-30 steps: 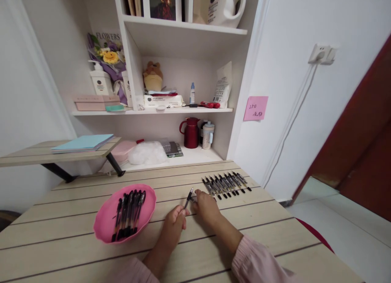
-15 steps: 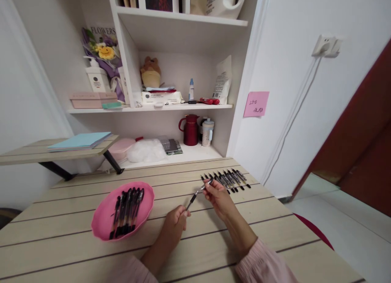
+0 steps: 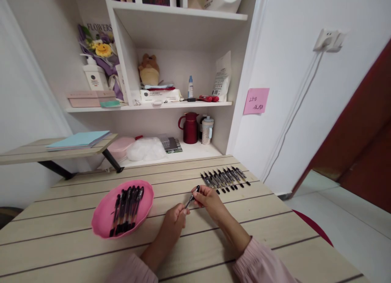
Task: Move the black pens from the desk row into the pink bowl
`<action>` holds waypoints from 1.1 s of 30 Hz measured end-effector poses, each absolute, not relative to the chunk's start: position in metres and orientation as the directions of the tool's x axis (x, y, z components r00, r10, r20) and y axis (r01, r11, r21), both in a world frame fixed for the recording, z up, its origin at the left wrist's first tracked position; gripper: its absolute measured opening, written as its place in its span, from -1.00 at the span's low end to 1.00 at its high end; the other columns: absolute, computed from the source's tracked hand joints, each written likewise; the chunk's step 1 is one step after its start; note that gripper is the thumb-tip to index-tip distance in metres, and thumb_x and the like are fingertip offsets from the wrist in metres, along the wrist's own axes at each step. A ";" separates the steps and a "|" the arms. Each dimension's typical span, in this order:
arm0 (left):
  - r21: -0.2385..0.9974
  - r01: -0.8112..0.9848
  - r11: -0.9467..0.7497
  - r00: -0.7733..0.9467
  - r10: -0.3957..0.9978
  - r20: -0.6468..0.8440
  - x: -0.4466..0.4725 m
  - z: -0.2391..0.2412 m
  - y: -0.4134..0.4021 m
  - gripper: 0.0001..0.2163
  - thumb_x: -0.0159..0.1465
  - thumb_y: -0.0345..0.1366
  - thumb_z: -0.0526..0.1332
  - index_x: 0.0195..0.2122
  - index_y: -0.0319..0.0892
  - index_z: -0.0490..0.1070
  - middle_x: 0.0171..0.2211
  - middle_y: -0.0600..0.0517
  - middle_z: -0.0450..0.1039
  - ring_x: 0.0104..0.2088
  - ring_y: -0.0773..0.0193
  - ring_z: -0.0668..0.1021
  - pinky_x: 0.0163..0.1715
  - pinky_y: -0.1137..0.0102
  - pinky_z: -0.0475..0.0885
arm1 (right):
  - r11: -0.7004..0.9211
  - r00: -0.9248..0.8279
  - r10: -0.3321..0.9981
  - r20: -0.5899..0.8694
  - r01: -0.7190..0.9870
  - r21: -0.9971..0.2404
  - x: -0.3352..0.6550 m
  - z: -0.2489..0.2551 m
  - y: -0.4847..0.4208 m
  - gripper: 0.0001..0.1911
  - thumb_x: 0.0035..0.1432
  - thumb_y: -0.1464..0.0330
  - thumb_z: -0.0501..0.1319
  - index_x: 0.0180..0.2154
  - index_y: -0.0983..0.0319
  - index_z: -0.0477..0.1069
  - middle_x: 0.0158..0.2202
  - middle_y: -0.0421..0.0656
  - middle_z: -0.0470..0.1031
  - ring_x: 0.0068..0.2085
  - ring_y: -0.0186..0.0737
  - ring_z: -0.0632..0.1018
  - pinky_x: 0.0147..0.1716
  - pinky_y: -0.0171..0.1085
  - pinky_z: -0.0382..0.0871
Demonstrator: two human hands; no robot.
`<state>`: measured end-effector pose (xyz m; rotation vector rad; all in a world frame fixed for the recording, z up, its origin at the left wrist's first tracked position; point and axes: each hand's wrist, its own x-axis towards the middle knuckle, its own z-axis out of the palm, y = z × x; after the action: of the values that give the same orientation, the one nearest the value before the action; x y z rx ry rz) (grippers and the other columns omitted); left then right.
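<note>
Low over the table, a slim pen (image 3: 190, 200) slants between my two hands. My left hand (image 3: 174, 218) is closed around its lower end. The fingertips of my right hand (image 3: 207, 198) pinch near its dark upper end; whether that dark part is a separate cap I cannot tell. To the left, a pink bowl (image 3: 99, 217) with a wavy rim holds several black pens (image 3: 126, 209) lying side by side. Beyond my right hand, several pens (image 3: 224, 177) lie in a slanted row, with small black cap-like pieces (image 3: 227, 189) at their near ends.
The slatted wooden table (image 3: 171, 254) meets a white shelf unit (image 3: 180, 107) at the back. A raised wooden stand (image 3: 104, 143) with blue paper (image 3: 81, 138) is at the left. A red jug (image 3: 191, 128) and a pale cup (image 3: 207, 130) stand on the lowest shelf.
My right hand has moved left and slightly down, closer to my left hand. Less of the pen shows between them. The row of pens is now uncovered.
</note>
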<state>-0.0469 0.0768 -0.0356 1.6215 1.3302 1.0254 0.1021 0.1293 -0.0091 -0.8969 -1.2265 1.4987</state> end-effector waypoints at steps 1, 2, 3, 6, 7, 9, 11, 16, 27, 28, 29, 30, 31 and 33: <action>0.923 0.355 -0.145 0.121 0.987 0.108 -0.047 -0.037 0.077 -0.77 0.18 -0.19 -0.03 -0.43 -0.19 0.33 -0.74 0.18 0.17 -0.67 0.37 0.22 -0.61 0.47 0.10 | -0.030 -0.261 0.965 0.032 -0.228 -0.973 0.101 -0.010 0.129 -0.63 -0.25 0.13 0.34 -0.48 0.27 0.37 -0.68 -0.32 0.28 -0.65 -0.47 0.29 -0.68 -0.42 0.03; 0.921 0.359 -0.149 0.119 0.987 0.113 -0.047 -0.037 0.077 -0.77 0.18 -0.19 -0.03 -0.44 -0.18 0.33 -0.74 0.18 0.17 -0.67 0.37 0.22 -0.61 0.46 0.10 | -0.030 -0.260 0.965 0.032 -0.234 -0.972 0.100 -0.011 0.128 -0.63 -0.25 0.13 0.35 -0.49 0.28 0.37 -0.67 -0.31 0.29 -0.65 -0.47 0.29 -0.67 -0.42 0.04; 0.920 0.363 -0.151 0.115 0.987 0.116 -0.047 -0.038 0.077 -0.77 0.17 -0.18 -0.03 -0.45 -0.18 0.32 -0.74 0.18 0.17 -0.68 0.37 0.22 -0.62 0.46 0.10 | -0.029 -0.260 0.965 0.035 -0.238 -0.971 0.099 -0.012 0.128 -0.62 -0.27 0.12 0.35 -0.49 0.28 0.36 -0.67 -0.31 0.30 -0.65 -0.47 0.30 -0.67 -0.42 0.06; 0.913 0.378 -0.155 0.104 0.987 0.124 -0.046 -0.040 0.076 -0.78 0.17 -0.19 -0.03 -0.45 -0.17 0.31 -0.75 0.19 0.16 -0.70 0.37 0.21 -0.63 0.46 0.09 | -0.017 -0.256 0.966 0.047 -0.241 -0.970 0.097 -0.013 0.127 -0.60 -0.29 0.10 0.36 -0.51 0.28 0.35 -0.67 -0.32 0.28 -0.65 -0.48 0.29 -0.67 -0.43 0.07; 0.910 0.385 -0.156 0.101 0.987 0.127 -0.046 -0.040 0.075 -0.78 0.17 -0.20 -0.03 -0.46 -0.17 0.31 -0.75 0.19 0.16 -0.70 0.36 0.20 -0.63 0.45 0.09 | -0.014 -0.255 0.966 0.050 -0.241 -0.970 0.097 -0.014 0.126 -0.59 -0.29 0.10 0.36 -0.51 0.28 0.35 -0.68 -0.33 0.27 -0.66 -0.48 0.28 -0.67 -0.43 0.06; 0.902 0.397 -0.166 0.103 0.985 0.136 -0.044 -0.037 0.074 -0.79 0.18 -0.21 -0.04 -0.45 -0.17 0.31 -0.74 0.18 0.18 -0.70 0.36 0.22 -0.62 0.45 0.11 | -0.022 -0.260 0.965 0.044 -0.245 -0.969 0.097 -0.014 0.126 -0.58 -0.28 0.08 0.35 -0.50 0.29 0.35 -0.69 -0.33 0.28 -0.67 -0.49 0.27 -0.68 -0.43 0.04; 0.884 0.423 -0.200 0.096 0.980 0.176 -0.042 -0.031 0.072 -0.78 0.18 -0.22 -0.04 -0.48 -0.16 0.32 -0.72 0.16 0.21 -0.66 0.34 0.27 -0.59 0.44 0.16 | -0.046 -0.278 0.960 0.024 -0.243 -0.969 0.098 -0.013 0.124 -0.56 -0.28 0.07 0.35 -0.48 0.29 0.35 -0.67 -0.31 0.31 -0.66 -0.49 0.28 -0.68 -0.44 0.04; 0.683 0.668 -0.296 -0.003 0.916 0.400 -0.056 0.005 0.063 -0.72 0.21 -0.20 -0.03 -0.51 -0.16 0.38 -0.51 0.01 0.35 -0.43 0.24 0.42 -0.41 0.40 0.27 | -0.033 -0.259 0.966 0.026 -0.221 -0.975 0.105 -0.009 0.121 -0.51 -0.24 0.04 0.32 -0.33 0.26 0.38 -0.51 -0.22 0.44 -0.60 -0.42 0.38 -0.65 -0.42 0.09; 0.227 0.873 0.433 -0.464 0.879 0.109 -0.151 0.031 0.063 -0.75 0.16 -0.31 -0.02 -0.25 -0.23 0.40 -0.25 -0.22 0.48 -0.28 -0.01 0.51 -0.41 0.27 0.28 | 0.006 -0.203 0.979 0.023 -0.082 -0.997 0.107 -0.028 0.133 -0.64 -0.20 0.11 0.29 -0.54 0.29 0.37 -0.60 -0.22 0.39 -0.65 -0.46 0.30 -0.67 -0.41 0.07; 0.224 0.875 0.429 -0.459 0.882 0.104 -0.151 0.029 0.063 -0.75 0.15 -0.32 -0.01 -0.22 -0.22 0.38 -0.25 -0.21 0.49 -0.27 -0.02 0.51 -0.41 0.26 0.28 | 0.018 -0.201 0.979 0.032 -0.071 -0.997 0.106 -0.030 0.134 -0.66 -0.19 0.12 0.28 -0.55 0.28 0.36 -0.61 -0.23 0.38 -0.65 -0.46 0.29 -0.66 -0.41 0.08; 0.215 0.878 0.427 -0.454 0.886 0.095 -0.150 0.027 0.062 -0.75 0.14 -0.31 0.01 -0.20 -0.21 0.36 -0.25 -0.20 0.49 -0.26 -0.02 0.51 -0.41 0.26 0.28 | 0.029 -0.199 0.979 0.039 -0.056 -0.998 0.105 -0.033 0.134 -0.67 -0.17 0.13 0.27 -0.56 0.28 0.35 -0.62 -0.24 0.37 -0.66 -0.46 0.29 -0.66 -0.40 0.08; 0.202 0.881 0.427 -0.450 0.889 0.082 -0.148 0.026 0.062 -0.75 0.13 -0.30 0.01 -0.19 -0.20 0.34 -0.26 -0.20 0.50 -0.26 -0.02 0.51 -0.42 0.26 0.28 | 0.039 -0.199 0.979 0.045 -0.036 -0.999 0.104 -0.035 0.134 -0.69 -0.15 0.15 0.25 -0.57 0.28 0.34 -0.63 -0.25 0.35 -0.66 -0.46 0.28 -0.66 -0.40 0.08; 0.186 0.883 0.430 -0.449 0.891 0.069 -0.147 0.025 0.062 -0.75 0.13 -0.29 0.02 -0.19 -0.20 0.33 -0.27 -0.19 0.50 -0.26 -0.02 0.51 -0.43 0.26 0.28 | 0.048 -0.200 0.979 0.049 -0.008 -0.999 0.103 -0.037 0.134 -0.71 -0.13 0.17 0.23 -0.58 0.28 0.33 -0.64 -0.26 0.34 -0.67 -0.46 0.26 -0.66 -0.40 0.08; 0.154 0.889 0.430 -0.442 0.895 0.052 -0.146 0.026 0.062 -0.77 0.13 -0.25 0.02 -0.23 -0.18 0.32 -0.28 -0.19 0.49 -0.27 -0.02 0.51 -0.45 0.26 0.28 | 0.075 -0.203 0.978 0.056 0.088 -0.993 0.102 -0.040 0.133 -0.74 -0.08 0.21 0.18 -0.61 0.27 0.30 -0.68 -0.28 0.30 -0.67 -0.46 0.24 -0.65 -0.40 0.08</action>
<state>-0.1458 0.0616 0.0256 1.6387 2.6250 0.2459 0.1016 0.1326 -0.0399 -1.1274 -1.4585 1.2589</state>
